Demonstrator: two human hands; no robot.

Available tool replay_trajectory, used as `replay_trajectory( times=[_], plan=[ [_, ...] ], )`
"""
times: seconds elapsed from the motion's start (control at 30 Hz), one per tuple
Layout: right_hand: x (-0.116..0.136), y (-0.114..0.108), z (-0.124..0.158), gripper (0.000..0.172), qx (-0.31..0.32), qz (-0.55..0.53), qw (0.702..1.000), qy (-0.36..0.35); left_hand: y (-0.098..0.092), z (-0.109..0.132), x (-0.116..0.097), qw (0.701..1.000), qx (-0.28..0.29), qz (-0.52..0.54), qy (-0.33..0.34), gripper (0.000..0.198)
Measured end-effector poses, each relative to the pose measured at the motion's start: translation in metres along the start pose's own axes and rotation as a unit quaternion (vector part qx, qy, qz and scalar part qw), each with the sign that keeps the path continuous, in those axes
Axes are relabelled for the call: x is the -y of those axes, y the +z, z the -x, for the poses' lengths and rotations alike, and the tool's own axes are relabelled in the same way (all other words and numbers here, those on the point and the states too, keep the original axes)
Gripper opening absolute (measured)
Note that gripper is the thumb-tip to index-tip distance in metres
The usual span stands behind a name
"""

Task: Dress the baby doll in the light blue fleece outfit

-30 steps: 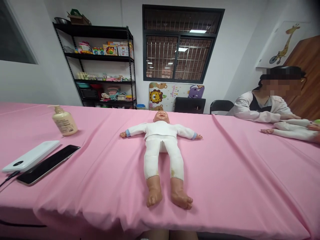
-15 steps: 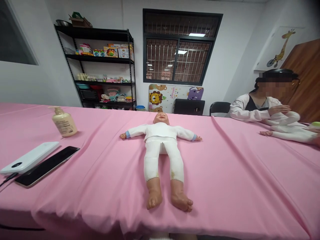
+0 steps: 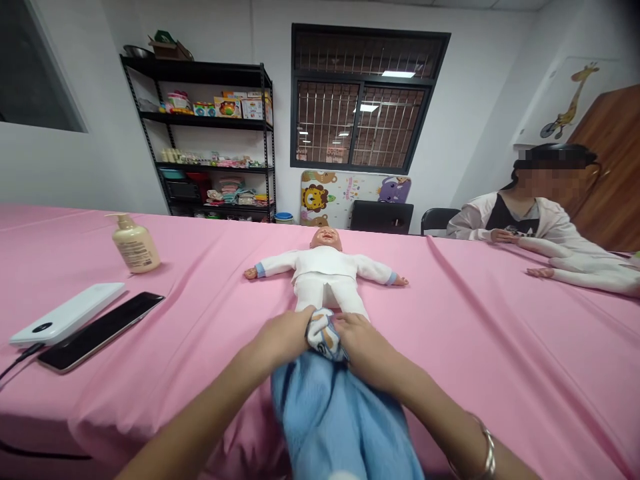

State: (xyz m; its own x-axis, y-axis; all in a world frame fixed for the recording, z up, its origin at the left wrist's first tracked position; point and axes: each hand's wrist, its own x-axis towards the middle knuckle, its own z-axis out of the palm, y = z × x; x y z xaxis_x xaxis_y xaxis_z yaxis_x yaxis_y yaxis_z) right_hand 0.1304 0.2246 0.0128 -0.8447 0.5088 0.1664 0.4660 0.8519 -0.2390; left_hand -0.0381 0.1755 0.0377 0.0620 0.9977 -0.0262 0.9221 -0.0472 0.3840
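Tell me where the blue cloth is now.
In the head view, the blue cloth is at bottom centre, held by the left hand and right hand, in front of the doll.

Ur head cam's looking fwd n down over the pink cloth [image 3: 500, 360], sitting close behind ur L hand [image 3: 286, 337] n R hand [image 3: 369, 345], which it's catching btm ctr. Ur getting doll [image 3: 327, 261] mid-frame, w/ shelf rack [image 3: 205, 120] n window [image 3: 330, 120] showing way back.
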Motion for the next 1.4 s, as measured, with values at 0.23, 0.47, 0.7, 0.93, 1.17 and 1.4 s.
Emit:
replay_trajectory(
  times=[0.23,0.47,0.7,0.93,1.17,1.4],
  plan=[
    [-0.027,0.011,-0.041,0.057,0.023,-0.090,0.995,0.022,0.000,-0.053,0.032,0.992,0.002,0.077,0.103,0.021],
    [-0.039,0.013,-0.043,0.050,0.001,-0.195,0.980,0.038,0.024,-0.063,0.058,0.965,-0.136,0.214,0.070,0.031],
    [-0.048,0.001,-0.037,0.060,0.030,-0.398,0.914,0.079,0.017,-0.060,0.046,0.898,-0.080,0.428,0.058,0.044],
    [-0.056,0.000,-0.033,0.058,-0.042,-0.676,0.714,0.178,-0.014,-0.040,0.056,0.818,0.143,0.550,0.090,0.061],
    [-0.058,0.004,-0.032,0.052,-0.058,-0.644,0.743,0.174,0.001,-0.052,0.056,0.839,-0.022,0.543,-0.002,0.049],
    [-0.043,-0.002,-0.031,0.060,-0.032,-0.516,0.848,0.115,0.018,-0.071,0.065,0.850,-0.168,0.500,-0.012,0.053]
  ],
)
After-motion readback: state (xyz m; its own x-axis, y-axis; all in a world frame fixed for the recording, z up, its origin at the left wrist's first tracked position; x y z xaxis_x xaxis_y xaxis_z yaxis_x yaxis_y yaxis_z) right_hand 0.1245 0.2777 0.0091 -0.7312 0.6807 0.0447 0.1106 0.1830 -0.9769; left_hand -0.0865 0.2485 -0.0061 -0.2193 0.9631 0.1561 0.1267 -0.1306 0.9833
